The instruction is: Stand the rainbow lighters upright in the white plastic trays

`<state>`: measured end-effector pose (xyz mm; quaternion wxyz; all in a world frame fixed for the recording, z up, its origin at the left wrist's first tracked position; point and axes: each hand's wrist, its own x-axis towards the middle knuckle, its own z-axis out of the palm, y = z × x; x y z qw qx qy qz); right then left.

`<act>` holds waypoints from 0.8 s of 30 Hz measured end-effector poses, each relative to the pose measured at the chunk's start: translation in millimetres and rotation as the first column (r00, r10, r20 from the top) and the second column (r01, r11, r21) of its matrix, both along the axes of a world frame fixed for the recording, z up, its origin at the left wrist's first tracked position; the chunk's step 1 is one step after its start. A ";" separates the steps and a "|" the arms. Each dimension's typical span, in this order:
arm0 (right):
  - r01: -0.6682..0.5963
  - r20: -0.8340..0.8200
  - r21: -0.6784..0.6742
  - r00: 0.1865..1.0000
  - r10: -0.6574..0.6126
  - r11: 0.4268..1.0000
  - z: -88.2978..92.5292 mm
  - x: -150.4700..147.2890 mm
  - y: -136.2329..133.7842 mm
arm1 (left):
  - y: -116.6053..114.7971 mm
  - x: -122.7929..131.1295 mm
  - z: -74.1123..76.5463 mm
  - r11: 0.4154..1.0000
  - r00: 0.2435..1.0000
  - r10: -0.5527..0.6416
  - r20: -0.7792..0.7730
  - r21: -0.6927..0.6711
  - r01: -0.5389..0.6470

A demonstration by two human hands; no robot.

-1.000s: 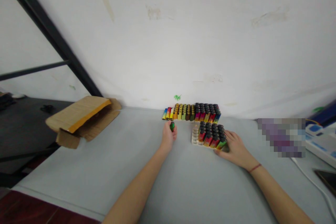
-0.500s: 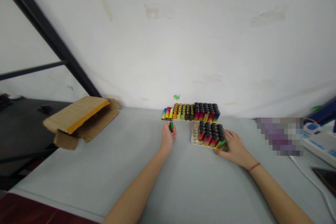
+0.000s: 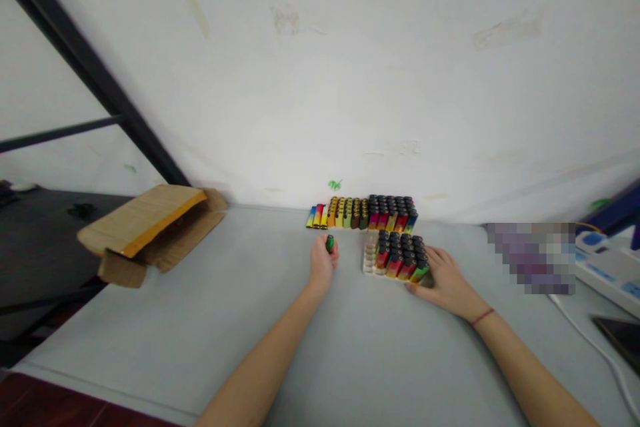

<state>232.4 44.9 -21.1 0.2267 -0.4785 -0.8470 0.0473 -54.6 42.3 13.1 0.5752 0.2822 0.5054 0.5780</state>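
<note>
As we look down over the long grey tabletop (image 3: 210, 320), a white wall (image 3: 320, 80) rises behind it, and we take the white lighter tray (image 3: 370, 260) near the table's far edge as our landmark. Well left of the tray, a black metal frame (image 3: 95, 80) slants down the wall, and an opened cardboard box (image 3: 150, 230) with an orange-edged flap sits over the table's corner. Well right of the tray lie a white power strip (image 3: 607, 273), a dark phone (image 3: 620, 340) and a white cable (image 3: 590, 340), with a pixelated patch (image 3: 530, 259) between them and the tray.

Just beyond the tray, against the wall, stands a block of multicoloured lighters (image 3: 370, 212), black-topped ones at its right and yellow and orange ones toward its left, with a few lying flat at the far left end. The tray itself carries rows of black-topped lighters (image 3: 400, 257) standing upright.

Left of the tray, our left hand (image 3: 320, 263) has its fingers pressed together, pinching a green lighter (image 3: 329, 244) upright at the fingertips, near but not touching the tray. At the tray's right end, our right hand (image 3: 450, 283) lies open, its fingers (image 3: 440, 260) loosely spread and touching the end lighters, a red string bracelet (image 3: 483, 317) on its wrist.
</note>
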 end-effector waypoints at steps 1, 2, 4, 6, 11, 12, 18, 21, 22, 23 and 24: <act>0.000 0.000 -0.001 1.000 0.000 1.000 -0.1 0.1 0.0 | -0.5 0.5 0.1 1.000 1.000 0.024 -0.008 0.013 -0.024; 0.000 -0.001 -0.003 1.000 0.000 1.000 -0.1 0.1 0.1 | -0.7 1.1 0.5 0.998 0.999 0.050 -0.015 0.025 -0.050; 0.001 -0.003 -0.006 1.000 -0.001 1.000 0.1 0.3 0.4 | 0.0 2.6 1.5 0.997 0.998 0.065 -0.016 0.034 -0.064; -0.005 -0.003 -0.016 1.000 0.005 1.000 1.2 0.2 0.7 | 2.3 4.2 1.7 0.998 0.999 0.037 0.000 0.051 -0.037; -0.025 -0.019 -0.046 1.000 0.024 0.999 7.7 -1.3 0.2 | 5.1 9.6 -5.2 0.973 0.998 -0.049 -0.032 0.223 0.055; -0.027 -0.022 -0.048 0.999 0.026 0.999 9.0 -1.7 0.0 | 3.7 10.9 -6.9 0.960 0.995 -0.062 -0.076 0.269 0.080; -0.033 -0.029 -0.048 0.999 0.032 0.998 10.9 -2.8 -0.1 | -8.9 16.7 -6.1 0.873 0.867 0.002 -0.499 0.424 0.242; -0.031 -0.031 -0.041 0.999 0.029 0.999 10.2 -2.8 -0.2 | -10.4 17.5 -2.7 0.832 0.785 -0.001 -0.619 0.435 0.344; -0.034 -0.032 -0.040 0.999 0.033 0.999 10.3 -2.9 -0.2 | -10.4 17.5 -2.0 0.820 0.772 -0.023 -0.635 0.429 0.377; -0.038 -0.032 -0.039 0.999 0.037 0.999 10.6 -3.0 -0.2 | -10.4 17.5 -1.6 0.811 0.761 -0.044 -0.647 0.422 0.405; -0.042 -0.033 -0.038 0.999 0.041 0.998 11.0 -3.1 -0.2 | -10.6 17.5 -1.3 0.803 0.751 -0.057 -0.658 0.416 0.426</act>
